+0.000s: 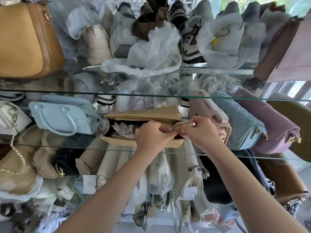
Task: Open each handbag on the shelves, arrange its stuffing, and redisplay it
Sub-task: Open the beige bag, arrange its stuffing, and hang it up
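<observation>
A beige handbag [144, 115] stands on the middle glass shelf [84, 94], its top zip mostly open. Crumpled grey-pink stuffing paper [124, 129] shows inside the dark lining. My left hand [152, 134] pinches the zip slider at the bag's right part. My right hand [200, 132] grips the zip's end tab at the bag's right end, with silver zip teeth sticking out above the fingers. Both hands touch the bag and almost meet each other.
A light blue handbag [65, 115] stands left of the beige one; pink [207, 108], quilted blue [240, 118] and mauve [269, 121] bags crowd its right. A tan bag [25, 39] and plastic-wrapped shoes fill the upper shelf. More bags with tags [89, 184] hang below.
</observation>
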